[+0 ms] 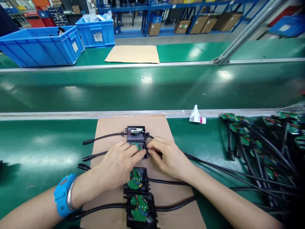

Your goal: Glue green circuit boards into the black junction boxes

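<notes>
A column of black plastic housings runs down a cardboard sheet [162, 187], with green circuit boards and black cables in them. My left hand [119, 162] lies over the second housing from the top [143, 145], fingers pressed on its board and right edge, hiding much of it. At that housing's right side, my right hand [169, 156] pinches a black cable where it enters. The top housing [135, 136] has a white-topped part and thin coloured wires. Nearer me are two more housings, one [135, 179] partly behind my left hand and a lower one [140, 210].
Loose boards with tangled black cables [264, 152] are piled at the right. A small white bottle [195, 115] lies by the metal rail. Blue bins [47, 47] and another cardboard piece [133, 54] sit on the far green surface. An aluminium post [245, 31] slants at upper right.
</notes>
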A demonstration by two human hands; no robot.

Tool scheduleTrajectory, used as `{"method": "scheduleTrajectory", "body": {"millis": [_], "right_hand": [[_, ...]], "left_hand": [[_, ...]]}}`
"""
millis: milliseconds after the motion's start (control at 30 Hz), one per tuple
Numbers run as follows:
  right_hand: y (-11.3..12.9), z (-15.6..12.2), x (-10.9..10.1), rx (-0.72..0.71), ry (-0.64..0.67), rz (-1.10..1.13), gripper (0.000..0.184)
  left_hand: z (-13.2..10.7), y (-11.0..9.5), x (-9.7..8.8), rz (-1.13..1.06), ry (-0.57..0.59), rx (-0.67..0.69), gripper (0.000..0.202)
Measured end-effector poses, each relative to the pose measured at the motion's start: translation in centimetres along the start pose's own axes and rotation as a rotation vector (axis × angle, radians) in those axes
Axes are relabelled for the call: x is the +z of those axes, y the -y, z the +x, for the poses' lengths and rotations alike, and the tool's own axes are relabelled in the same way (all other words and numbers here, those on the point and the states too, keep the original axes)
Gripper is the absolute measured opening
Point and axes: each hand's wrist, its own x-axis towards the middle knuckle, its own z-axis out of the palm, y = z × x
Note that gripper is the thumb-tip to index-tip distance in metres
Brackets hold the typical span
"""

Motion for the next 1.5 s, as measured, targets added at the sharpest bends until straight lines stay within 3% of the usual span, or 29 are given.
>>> {"method": "scheduleTrajectory", "body": {"millis": [133, 267, 433, 533, 633, 800, 967, 1133, 1300, 1500], "right_hand": [[-0.4, -0.3, 0.9, -0.129, -0.075, -0.033, 0.020], [-0.9, -0.6, 1.5, -0.163, -0.079, -0.078, 0.024], [-0.3, -0.7, 0.3, -0.188, -0.085, -0.096, 0.024], [-0.1, -0.5, -1.4, -0.142, -0.031, -0.091, 0.021], [-0.8, 0.3, -2.1, -0.035, -0.091, -0.126, 0.018], [-2.1, 1.4, -1.4, 0.101, -0.096, -0.125, 0.020], [0.4, 0.9, -3.2, -0.007, -0.110, -0.153, 0.023], [2.9, 2.6, -5.0, 0.024, 0.015, -0.314, 0.026], [3.2, 5.0, -4.3, 0.113, 0.193, -0.420, 0.021], [3.4, 5.6, -3.8, 0.133, 0.271, -0.362, 0.019]], "left_hand": [[0.3, -0.3, -0.2, 0.030, 0.045, 0.006, 0.050], [0.5, -0.8, -0.4, 0.045, 0.074, -0.013, 0.051], [-0.2, -1.1, -0.7, 0.007, 0.031, -0.032, 0.053], [-0.7, 0.3, -1.1, -0.117, -0.142, -0.039, 0.049], [-0.6, 3.3, -1.5, -0.160, -0.264, -0.183, 0.036], [0.0, 6.7, -1.6, -0.152, -0.114, -0.397, 0.005], [-0.2, 6.3, -2.7, -0.234, -0.106, -0.438, 0.016], [0.4, 6.1, -2.7, -0.127, -0.136, -0.364, 0.021], [1.6, 6.0, -2.0, -0.013, -0.115, -0.347, 0.019], [1.8, 5.7, -2.0, -0.003, -0.103, -0.340, 0.017]]}}
